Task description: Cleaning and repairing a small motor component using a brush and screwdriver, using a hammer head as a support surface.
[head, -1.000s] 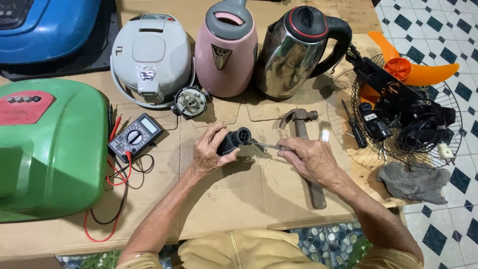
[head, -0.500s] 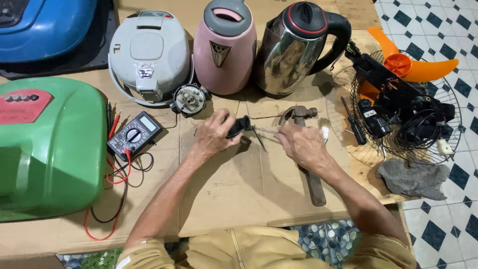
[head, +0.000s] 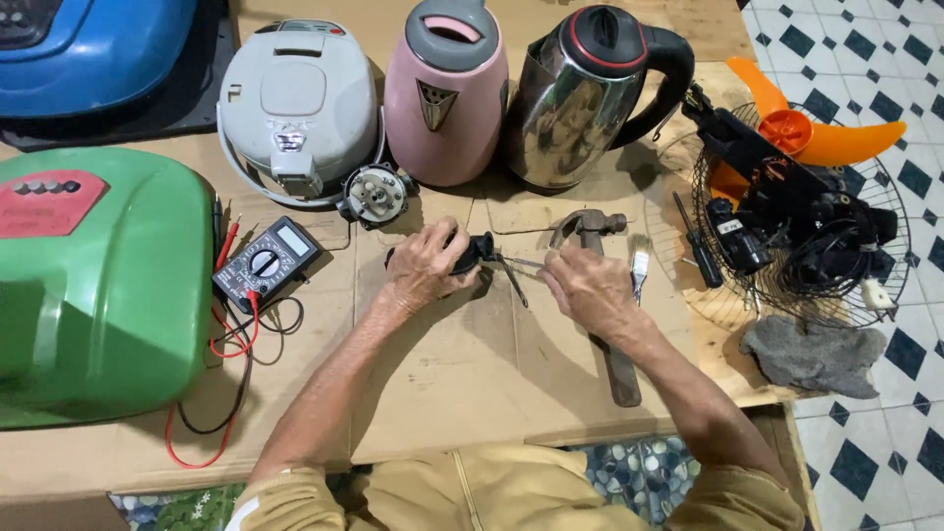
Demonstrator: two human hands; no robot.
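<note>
While the left hand (head: 425, 267) grips a small black part (head: 476, 250), the right hand (head: 588, 287) pinches a thin metal tool (head: 521, 263) against it.

The left hand (head: 425, 267) grips a small black part (head: 476, 251) just in front of the pink kettle (head: 444, 93). The right hand (head: 590, 290) pinches a thin metal tool (head: 519, 263) whose tip meets that part. A hammer (head: 605, 295) lies under the right hand, right of the part. A multimeter (head: 265, 264) sits left of it, beside a green housing (head: 98, 285).
</note>
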